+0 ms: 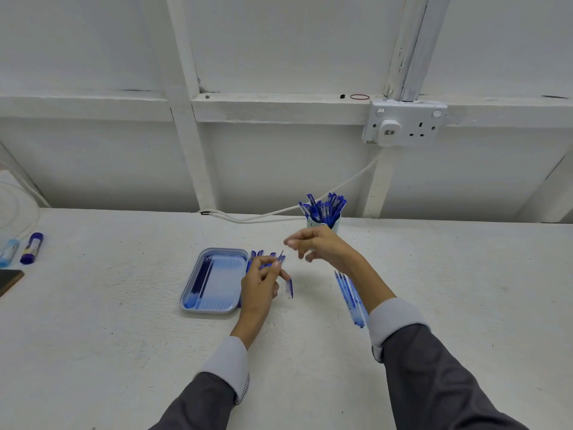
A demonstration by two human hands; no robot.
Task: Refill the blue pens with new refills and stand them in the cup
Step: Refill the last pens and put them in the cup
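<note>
My left hand (262, 282) grips a blue pen (281, 258) just right of the tray, its thin tip pointing up. My right hand (322, 245) hovers above and to the right of it, in front of the cup. Its thumb and forefinger pinch a small part (290, 243) too blurred to name. The pale cup (336, 223) stands at the back of the table, packed with several blue pens (322, 207). A light blue tray (186, 294) holds a few dark refills (201, 280). More blue pens (256, 254) lie beside the tray, mostly hidden by my left hand. A loose cap (290, 288) lies below my left fingers.
A row of thin refills (348, 297) lies on the table under my right forearm. Two glue sticks (31, 248) and a dark object (9, 282) sit at the far left edge. A white cable (263, 214) runs along the back wall up to a socket (406, 124).
</note>
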